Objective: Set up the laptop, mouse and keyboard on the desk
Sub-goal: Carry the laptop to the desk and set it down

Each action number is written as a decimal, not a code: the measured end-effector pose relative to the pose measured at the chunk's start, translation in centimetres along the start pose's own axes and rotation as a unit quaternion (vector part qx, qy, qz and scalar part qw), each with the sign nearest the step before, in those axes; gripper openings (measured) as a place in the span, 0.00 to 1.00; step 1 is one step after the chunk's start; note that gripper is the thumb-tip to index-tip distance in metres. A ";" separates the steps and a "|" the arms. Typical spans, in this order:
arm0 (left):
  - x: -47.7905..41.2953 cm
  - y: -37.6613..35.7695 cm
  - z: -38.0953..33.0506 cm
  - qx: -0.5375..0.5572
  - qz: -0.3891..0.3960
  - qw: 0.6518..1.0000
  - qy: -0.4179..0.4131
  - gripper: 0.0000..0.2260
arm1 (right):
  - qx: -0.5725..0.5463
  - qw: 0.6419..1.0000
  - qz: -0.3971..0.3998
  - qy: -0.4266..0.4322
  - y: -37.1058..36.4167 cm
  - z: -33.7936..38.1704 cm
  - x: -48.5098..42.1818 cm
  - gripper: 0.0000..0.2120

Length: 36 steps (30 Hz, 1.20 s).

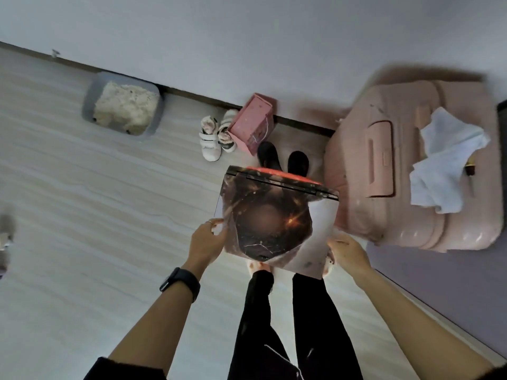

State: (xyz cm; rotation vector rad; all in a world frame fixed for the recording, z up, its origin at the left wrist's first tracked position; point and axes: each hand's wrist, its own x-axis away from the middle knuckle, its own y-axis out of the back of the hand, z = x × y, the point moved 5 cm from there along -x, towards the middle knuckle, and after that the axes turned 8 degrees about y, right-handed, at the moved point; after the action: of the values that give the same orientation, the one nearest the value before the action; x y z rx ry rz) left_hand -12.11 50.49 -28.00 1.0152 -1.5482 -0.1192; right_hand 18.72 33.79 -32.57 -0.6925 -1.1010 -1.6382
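I hold a closed laptop [274, 215] flat in front of me, above the floor and my legs. Its lid carries a dark printed skin with orange sparks, and a red glow runs along its far edge. My left hand [208, 239] grips the near left edge; a black watch sits on that wrist. My right hand [347, 252] grips the near right corner. No mouse, keyboard or desk is in view.
A pink suitcase [384, 160] with a white cloth [450, 160] on it stands at the right. By the wall are a pink box [251, 123], small white shoes [211, 138], black shoes [297, 160] and a grey tray [90, 105] of pale litter. A purple surface [439, 283] lies lower right.
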 end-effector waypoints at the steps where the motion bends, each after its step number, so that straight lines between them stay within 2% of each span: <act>1: -1.7 0.4 0.0 -0.014 -0.003 1.000 0.003 0.18 | -0.017 1.000 -0.012 -0.012 0.0 -0.1 -1.1 0.12; 4: -6.8 1.3 -0.1 -0.052 -0.007 0.998 0.017 0.21 | -0.051 0.996 -0.057 -0.045 -0.5 -1.0 -4.1 0.27; 5: -8.4 1.5 -0.2 -0.055 -0.003 0.998 0.022 0.22 | -0.075 0.993 -0.068 -0.058 -1.0 -1.3 -4.8 0.29; 8: -12.4 1.2 -0.2 -0.034 0.038 0.998 0.046 0.23 | -0.205 0.970 -0.083 -0.101 -3.5 -3.5 -7.0 0.25; 11: -14.9 0.3 -0.4 0.085 0.140 0.983 0.084 0.24 | -0.279 0.951 -0.098 -0.087 -4.8 -4.4 -8.0 0.17; 15: -16.9 -1.4 -0.2 0.169 0.203 0.959 0.107 0.19 | -0.322 0.940 -0.094 -0.066 -5.2 -5.0 -8.7 0.23; 20: -18.7 -2.0 1.3 0.197 0.189 0.955 0.118 0.18 | -0.339 0.938 -0.052 -0.056 -5.2 -5.2 -9.4 0.17; 25: -18.2 -2.4 2.9 0.210 0.185 0.951 0.135 0.18 | -0.326 0.943 -0.028 -0.064 -4.8 -5.4 -7.8 0.17; 31: -11.9 -1.9 7.1 0.254 0.181 0.936 0.161 0.18 | -0.284 0.956 -0.009 -0.071 -4.4 -6.2 -1.8 0.19; 36: -2.7 0.9 10.4 0.310 0.143 0.921 0.188 0.15 | -0.217 0.975 0.024 -0.049 -3.2 -4.0 3.8 0.12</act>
State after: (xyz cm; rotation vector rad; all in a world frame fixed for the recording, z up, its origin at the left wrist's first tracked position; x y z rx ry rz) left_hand -21.63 48.05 -32.38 1.1919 -1.3747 0.7762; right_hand 14.71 28.87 -32.15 -1.0833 -0.7894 -1.8368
